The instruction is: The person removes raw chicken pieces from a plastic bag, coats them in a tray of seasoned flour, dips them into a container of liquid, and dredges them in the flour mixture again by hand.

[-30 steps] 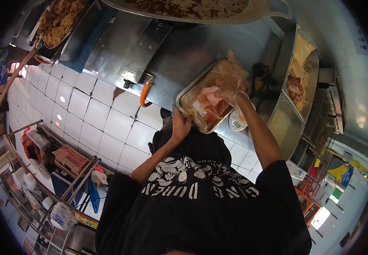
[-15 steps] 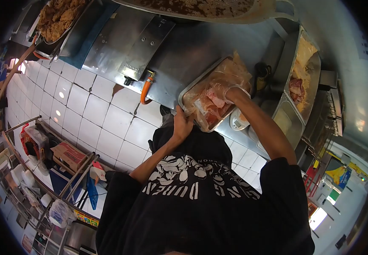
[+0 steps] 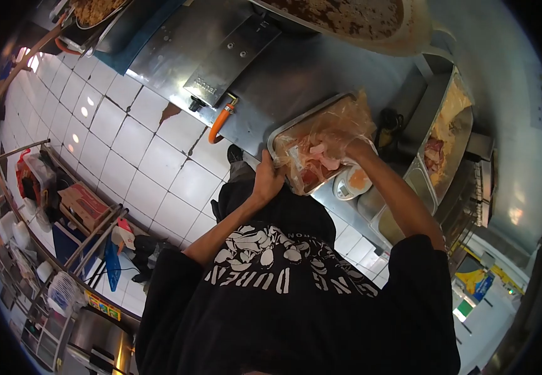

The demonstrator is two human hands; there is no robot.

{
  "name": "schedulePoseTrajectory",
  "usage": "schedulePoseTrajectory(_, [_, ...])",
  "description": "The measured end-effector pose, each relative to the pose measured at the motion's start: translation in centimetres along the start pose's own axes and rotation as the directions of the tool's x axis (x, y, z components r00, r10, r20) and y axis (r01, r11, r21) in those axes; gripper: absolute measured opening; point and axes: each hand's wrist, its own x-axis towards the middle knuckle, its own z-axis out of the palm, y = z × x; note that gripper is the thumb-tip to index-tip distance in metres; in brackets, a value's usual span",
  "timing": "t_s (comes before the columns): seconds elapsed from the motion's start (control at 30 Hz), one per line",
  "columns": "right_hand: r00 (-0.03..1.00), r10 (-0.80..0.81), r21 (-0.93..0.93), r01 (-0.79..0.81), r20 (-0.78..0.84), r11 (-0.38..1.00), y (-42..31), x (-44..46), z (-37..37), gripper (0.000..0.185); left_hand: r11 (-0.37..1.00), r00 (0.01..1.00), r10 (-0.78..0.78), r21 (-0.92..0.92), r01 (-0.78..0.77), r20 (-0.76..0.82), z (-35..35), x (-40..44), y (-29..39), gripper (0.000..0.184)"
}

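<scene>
A metal tray [image 3: 273,142] lined with clear plastic stands at the counter's front edge, with raw meat [image 3: 313,177] inside. My left hand [image 3: 268,177] is closed on the tray's near left rim, thumb up along the side. Over the tray, my right hand [image 3: 344,149] reaches into the plastic and seems to wear a thin clear glove. A pale pink piece of raw meat [image 3: 319,154] lies at its fingers, which look closed on it. Crinkled plastic partly hides those fingertips.
Right of the tray are a round white dial scale [image 3: 348,184] and a long metal pan [image 3: 447,150] holding pale flour and meat. A large pan of brown liquid [image 3: 346,15] sits at the back. An orange hose [image 3: 221,124] hangs off the counter. A shelf rack [image 3: 83,231] stands behind left.
The view has turned and shifted slightly. My left hand stays on the tray's rim, and my right hand stays inside the tray with the pink meat at its fingers.
</scene>
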Motion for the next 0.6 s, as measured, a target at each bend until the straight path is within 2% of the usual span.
schedulePoseTrajectory(0.07, [0.997,0.038,0.437,-0.004,-0.07,0.899,2.7,1.0,1.3,0.04,0.999,0.999,-0.037,-0.011,0.037,0.004,0.0,0.0,-0.3,0.033])
schedulePoseTrajectory(0.1, [0.997,0.037,0.43,-0.005,-0.067,0.903,3.1,1.0,1.6,0.04,0.997,0.997,-0.071,-0.016,0.071,0.018,0.1,0.1,-0.5,0.033])
schedulePoseTrajectory(0.13, [0.987,0.076,0.524,0.01,-0.143,0.852,3.5,1.0,1.9,0.04,0.997,0.997,-0.071,-0.022,0.071,0.013,0.2,0.1,-0.6,0.033])
schedulePoseTrajectory(0.17, [0.969,0.123,0.613,0.035,-0.214,0.789,3.9,1.0,2.3,0.041,1.0,1.0,-0.019,0.001,0.019,-0.001,0.2,0.2,-0.7,0.033])
schedulePoseTrajectory(0.2, [0.969,0.125,0.613,0.034,-0.215,0.789,3.9,0.9,2.2,0.041,0.999,0.999,0.034,0.028,-0.034,-0.011,0.2,0.2,-0.8,0.033])
schedulePoseTrajectory(0.27, [0.977,0.095,0.293,-0.035,-0.192,0.955,3.9,0.8,2.5,0.032,1.0,1.0,0.014,0.01,-0.014,-0.002,0.4,0.3,-0.9,0.033])
schedulePoseTrajectory(0.33, [0.976,0.159,0.331,-0.102,-0.147,0.938,3.5,1.3,2.9,0.028,1.0,1.0,-0.012,-0.005,0.012,0.005,0.3,0.4,-1.0,0.034])
schedulePoseTrajectory(0.4, [0.972,0.216,0.363,-0.169,-0.093,0.917,2.7,1.3,2.9,0.024,1.0,1.0,0.03,-0.003,-0.03,-0.008,0.3,0.4,-0.9,0.035])
schedulePoseTrajectory(0.47, [0.982,0.167,0.041,-0.164,-0.093,0.986,1.7,0.7,2.0,0.027,1.0,1.0,0.009,0.017,-0.009,-0.002,0.2,0.3,-0.4,0.035])
schedulePoseTrajectory(0.5, [0.981,0.168,0.042,-0.165,-0.092,0.985,1.9,0.9,2.6,0.027,0.999,1.0,-0.008,0.035,0.008,0.0,0.1,0.3,-0.1,0.036])
schedulePoseTrajectory(0.57, [0.97,0.087,-0.06,-0.103,-0.225,0.993,2.5,1.6,4.1,0.031,0.999,1.0,0.006,0.033,-0.005,-0.005,0.0,0.3,0.3,0.036])
schedulePoseTrajectory(0.6, [0.971,0.086,-0.062,-0.103,-0.224,0.993,2.3,1.4,3.7,0.031,0.999,1.0,0.02,0.032,-0.019,-0.013,0.1,0.3,0.3,0.036])
